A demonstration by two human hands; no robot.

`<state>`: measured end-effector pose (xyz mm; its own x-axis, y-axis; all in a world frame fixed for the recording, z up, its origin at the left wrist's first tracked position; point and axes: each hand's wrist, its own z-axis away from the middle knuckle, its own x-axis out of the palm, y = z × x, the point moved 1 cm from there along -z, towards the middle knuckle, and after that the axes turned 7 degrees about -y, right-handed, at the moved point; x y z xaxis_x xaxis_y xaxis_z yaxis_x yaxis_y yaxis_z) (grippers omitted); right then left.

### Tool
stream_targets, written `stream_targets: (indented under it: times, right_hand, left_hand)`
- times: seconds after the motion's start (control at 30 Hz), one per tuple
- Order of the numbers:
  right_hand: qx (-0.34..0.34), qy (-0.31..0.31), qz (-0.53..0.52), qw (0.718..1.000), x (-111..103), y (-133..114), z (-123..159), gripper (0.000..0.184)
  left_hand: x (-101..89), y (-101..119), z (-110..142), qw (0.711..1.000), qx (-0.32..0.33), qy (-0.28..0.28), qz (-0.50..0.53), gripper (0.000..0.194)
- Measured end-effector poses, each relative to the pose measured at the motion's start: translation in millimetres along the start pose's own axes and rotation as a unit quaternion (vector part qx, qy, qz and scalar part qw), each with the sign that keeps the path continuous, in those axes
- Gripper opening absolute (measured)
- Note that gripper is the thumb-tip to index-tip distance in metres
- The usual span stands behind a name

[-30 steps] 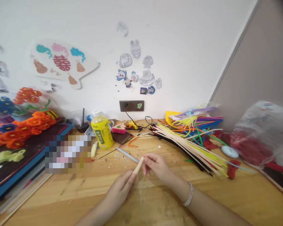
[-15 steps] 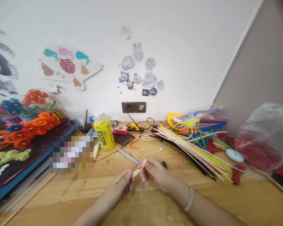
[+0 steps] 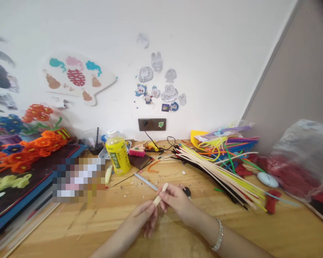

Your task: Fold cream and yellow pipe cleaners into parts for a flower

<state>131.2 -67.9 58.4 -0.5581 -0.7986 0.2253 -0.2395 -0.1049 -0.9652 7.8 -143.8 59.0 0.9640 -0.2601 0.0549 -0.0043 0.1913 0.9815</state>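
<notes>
So the left hand (image 3: 144, 215) has its fingers pinched on the lower end of a short, flat, cream-coloured strip (image 3: 165, 187), can't tell the material, and the right hand (image 3: 179, 200) pinches it around the middle, top end poking out, all above the pale wooden desk (image 3: 172, 238). Just past them lies a slim grey pen-like stick (image 3: 145, 181). Further back, a yellow plastic bottle with a white cap (image 3: 117, 157) stands left, and a loose bundle of cream, yellow and black fuzzy stems (image 3: 218, 171) sprawls right.

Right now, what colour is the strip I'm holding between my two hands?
The strip is pale cream, showing best in the head view.
</notes>
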Motion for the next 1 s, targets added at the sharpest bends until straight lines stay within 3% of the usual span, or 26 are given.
stream_targets:
  times: [0.17, 0.37, 0.53, 0.9, 1.0]
  right_hand:
    - [-0.002, -0.013, 0.058, 0.998, 0, 0, 2, 0.042]
    - [-0.021, 0.014, 0.185, 0.982, 1, 1, 4, 0.02]
    - [-0.045, 0.05, 0.3, 0.952, 3, -1, 5, 0.014]
    - [-0.107, 0.024, 0.493, 0.863, 0, -6, 9, 0.02]
    - [-0.129, 0.024, 0.545, 0.828, -1, -5, 10, 0.019]
  left_hand:
    - [0.7, -3, 1, 1.0, -0.001, 0.01, -0.003, 0.045]
    - [1.9, -7, -1, 1.0, -0.01, 0.015, -0.021, 0.047]
    - [4.8, -5, -1, 0.999, -0.009, 0.024, -0.035, 0.046]
    - [6.2, -5, 0, 0.999, -0.021, 0.009, -0.036, 0.045]
    - [5.7, -5, 0, 0.999, -0.023, 0.011, -0.033, 0.046]
